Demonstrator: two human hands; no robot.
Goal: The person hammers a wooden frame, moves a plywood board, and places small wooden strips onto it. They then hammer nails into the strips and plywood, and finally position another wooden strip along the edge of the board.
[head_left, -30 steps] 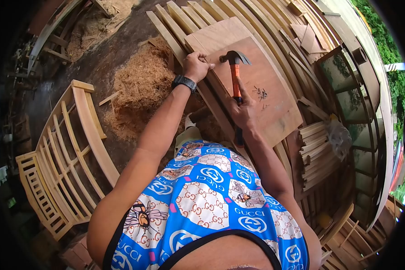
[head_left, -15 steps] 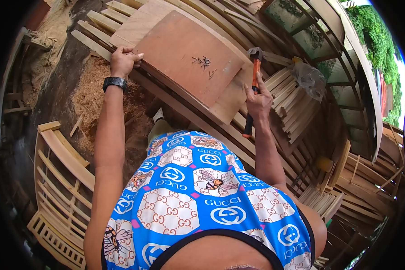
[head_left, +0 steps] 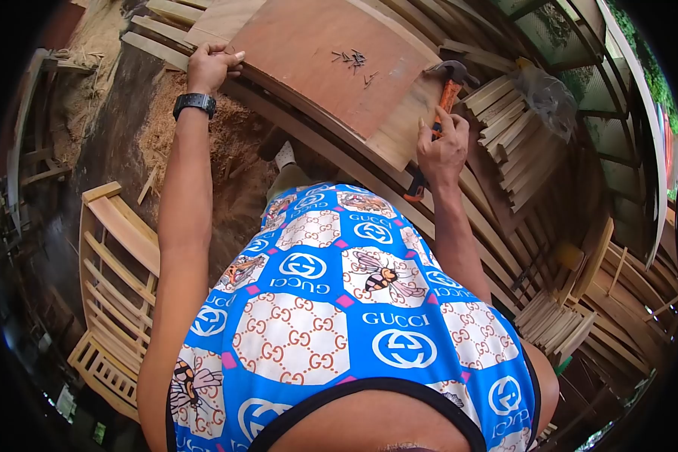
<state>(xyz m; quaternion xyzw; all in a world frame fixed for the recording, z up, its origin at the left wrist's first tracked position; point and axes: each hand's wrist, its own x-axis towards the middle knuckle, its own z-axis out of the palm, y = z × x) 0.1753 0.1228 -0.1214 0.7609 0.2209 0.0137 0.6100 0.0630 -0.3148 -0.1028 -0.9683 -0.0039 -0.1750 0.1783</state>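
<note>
My left hand, wearing a black watch, is closed at the near left edge of a reddish-brown plywood board. Its fingers are curled with the thumb along the edge; I cannot tell what they pinch. My right hand is closed around a hammer with an orange and black handle. The hammer's head points away from me, beside the right corner of a paler sheet under the board. A small pile of nails lies on top of the board.
Long wooden slats lie under the sheets, and a stack of short slats sits right, partly beneath a clear plastic bag. A slatted wooden frame stands at left. Sawdust covers the ground. Framed panels stand far right.
The view has tilted, so board and nails sit higher in it. The hammer has shifted right and nearer to me relative to the board, its head turned. My left hand stays at the board's edge.
</note>
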